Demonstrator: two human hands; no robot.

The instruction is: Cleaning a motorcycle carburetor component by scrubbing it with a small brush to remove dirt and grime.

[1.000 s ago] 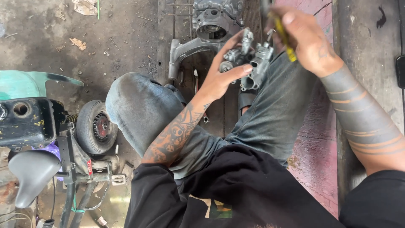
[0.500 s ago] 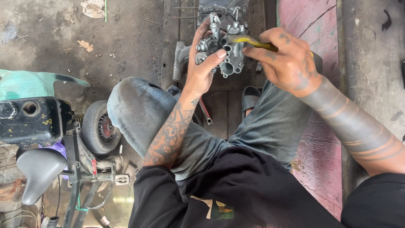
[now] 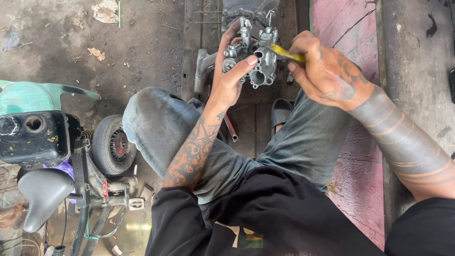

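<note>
My left hand (image 3: pixel 231 75) grips a grey metal carburettor (image 3: pixel 258 59) from its left side, thumb pressed on its front. In my right hand (image 3: pixel 322 71) is a yellow-handled tool (image 3: pixel 286 53), its tip set against the carburettor's right side. Both hands are raised above my knees, which are in grey jeans. The tool's working end is hidden behind the metal body.
A grey engine casing (image 3: pixel 246 9) and a bent metal pipe (image 3: pixel 204 68) lie on the floor beyond my hands. A small scooter with a black tank (image 3: pixel 33 137), grey seat (image 3: pixel 42 194) and small wheel (image 3: pixel 113 144) stands at left. A wrench (image 3: pixel 231 129) lies between my legs. Pink boards (image 3: pixel 341 19) at right.
The carburettor and both hands have come down and left from the upper edge of view. The yellow tool, earlier held up away from the part, now touches its right side.
</note>
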